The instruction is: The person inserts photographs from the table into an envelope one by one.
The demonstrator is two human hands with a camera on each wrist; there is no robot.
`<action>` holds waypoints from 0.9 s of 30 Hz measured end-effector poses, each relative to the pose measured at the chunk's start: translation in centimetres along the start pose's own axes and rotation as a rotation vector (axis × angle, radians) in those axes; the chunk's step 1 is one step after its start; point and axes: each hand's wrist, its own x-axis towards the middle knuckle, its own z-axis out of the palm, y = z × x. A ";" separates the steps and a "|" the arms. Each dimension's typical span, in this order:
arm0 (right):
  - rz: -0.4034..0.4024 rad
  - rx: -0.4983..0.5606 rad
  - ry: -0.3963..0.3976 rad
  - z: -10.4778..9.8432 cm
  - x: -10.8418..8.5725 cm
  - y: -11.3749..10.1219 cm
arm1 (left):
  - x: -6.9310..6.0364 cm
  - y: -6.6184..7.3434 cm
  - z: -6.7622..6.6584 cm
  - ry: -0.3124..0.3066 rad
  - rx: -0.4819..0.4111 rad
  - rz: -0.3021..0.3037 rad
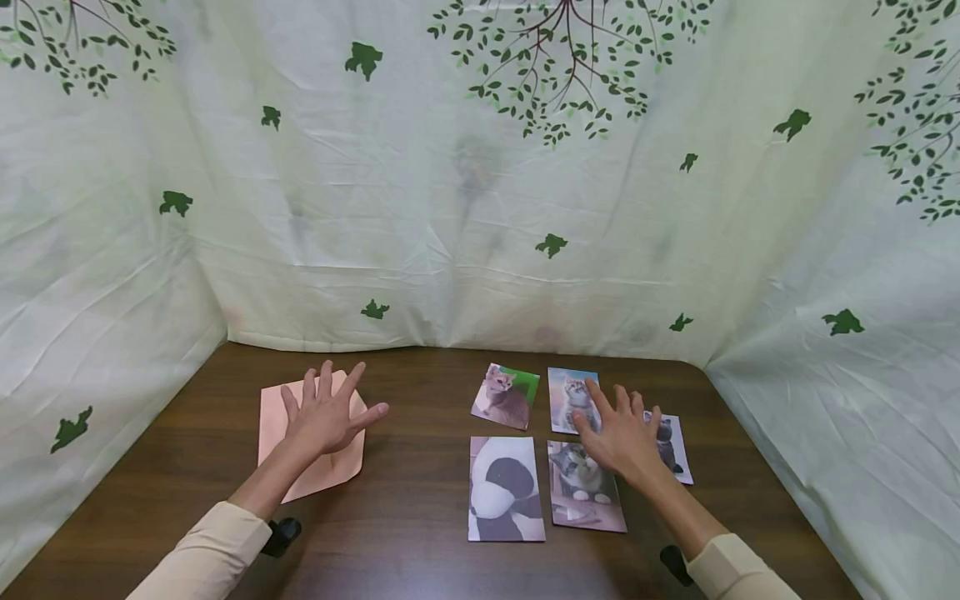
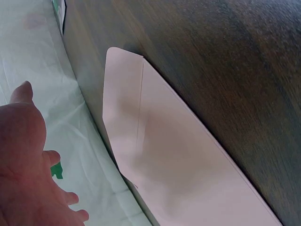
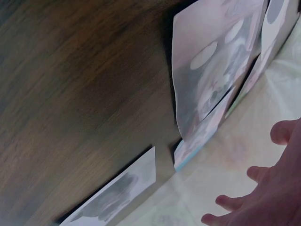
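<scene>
A pink envelope (image 1: pixel 311 479) with its flap unfolded lies at the table's left; my left hand (image 1: pixel 324 421) is over it, fingers spread, holding nothing. In the left wrist view the envelope (image 2: pixel 178 155) shows a crease beside its flap. My right hand (image 1: pixel 618 437), fingers spread and slightly bent, is above the photo cards at right. Around it lie a blue-topped kitten card (image 1: pixel 562 400), a grey-and-white cat card (image 1: pixel 588 500) and a grey cat card (image 1: pixel 675 450). Whether its fingertips touch a card, I cannot tell.
Left of those cards lie a cat card with a green background (image 1: pixel 506 400) and a card with a black-and-white picture (image 1: pixel 506 492). The brown table (image 1: pixel 405 517) carries everything. A white curtain with leaf prints (image 1: pixel 450 275) borders its back and sides.
</scene>
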 end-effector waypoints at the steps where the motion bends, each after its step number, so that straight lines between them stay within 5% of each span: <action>1: -0.001 -0.002 0.002 0.0 0.0 0.0 | 0.0 0.0 0.0 0.007 -0.006 0.002; 27: 0.010 0.007 -0.012 -0.2 0.2 -0.2 | 0.2 -0.4 0.0 -0.007 -0.004 -0.004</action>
